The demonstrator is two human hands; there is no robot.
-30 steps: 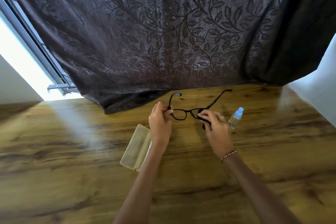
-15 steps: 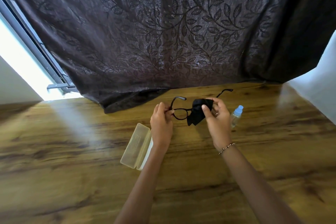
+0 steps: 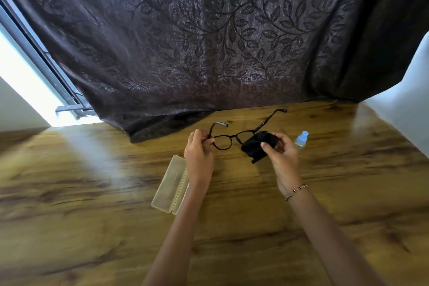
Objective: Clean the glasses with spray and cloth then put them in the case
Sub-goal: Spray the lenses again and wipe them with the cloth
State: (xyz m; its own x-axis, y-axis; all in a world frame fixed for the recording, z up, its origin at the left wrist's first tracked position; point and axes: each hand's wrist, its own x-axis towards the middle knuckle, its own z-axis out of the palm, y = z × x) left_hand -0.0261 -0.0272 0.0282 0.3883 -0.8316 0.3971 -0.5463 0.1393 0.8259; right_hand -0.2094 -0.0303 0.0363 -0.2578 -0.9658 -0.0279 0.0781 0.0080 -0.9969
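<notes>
Two bare forearms reach up from the bottom of the frame over a glossy brown wood-grain table (image 3: pixel 92 193). Just above the centre, the left hand (image 3: pixel 199 158) pinches the left end of a pair of thin black-framed glasses (image 3: pixel 224 141), held above the table with both temple arms unfolded and pointing toward a dark brown curtain with a leaf pattern (image 3: pixel 209 42), which fills the upper half of the picture. The right hand (image 3: pixel 283 155), with a beaded bracelet (image 3: pixel 296 191) on its wrist, grips a crumpled black cloth (image 3: pixel 257 146) between thumb and fingers, pressed over the right lens, which it covers. Just right of that hand, a small clear spray bottle with a pale blue cap (image 3: pixel 301 140) rests on the table, partly hidden behind the fingers. Below the left hand, an open pale yellow translucent plastic glasses case (image 3: pixel 170 184) lies flat on the table, partly hidden by the left wrist. Bright daylight and a grey window frame (image 3: pixel 46 69) show at the far left.
</notes>
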